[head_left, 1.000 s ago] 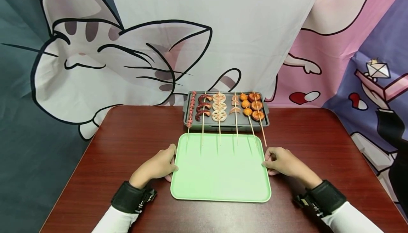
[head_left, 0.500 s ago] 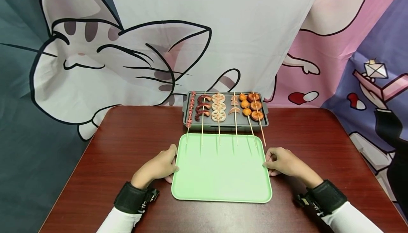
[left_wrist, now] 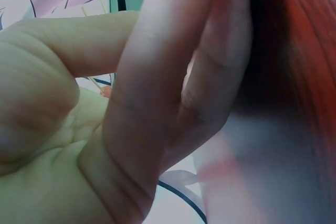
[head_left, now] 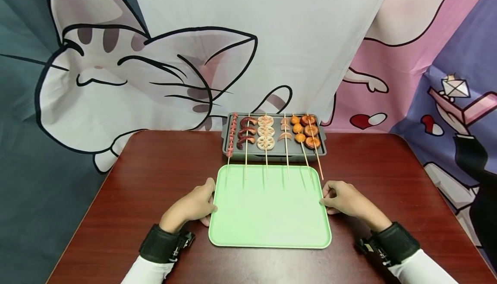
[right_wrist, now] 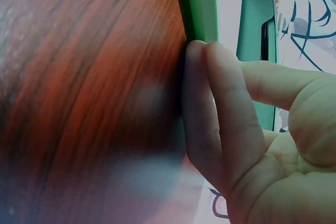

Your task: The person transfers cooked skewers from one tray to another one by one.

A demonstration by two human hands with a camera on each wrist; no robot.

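Observation:
A bare light-green tray (head_left: 269,215) lies flat on the dark red wooden table (head_left: 155,180) in front of me. My left hand (head_left: 207,202) holds its left edge, thumb along the rim and fingers curled at the side. My right hand (head_left: 328,198) holds the right edge the same way. In the right wrist view the fingers (right_wrist: 210,108) press against the green tray edge (right_wrist: 199,3). The left wrist view is filled by curled fingers (left_wrist: 147,103), blurred and very close.
Behind the green tray stands a grey grill pan (head_left: 273,152) with several food skewers (head_left: 265,133), whose sticks reach over the tray's far rim. A cartoon cat curtain (head_left: 155,72) hangs behind the table. The table's edges run left and right.

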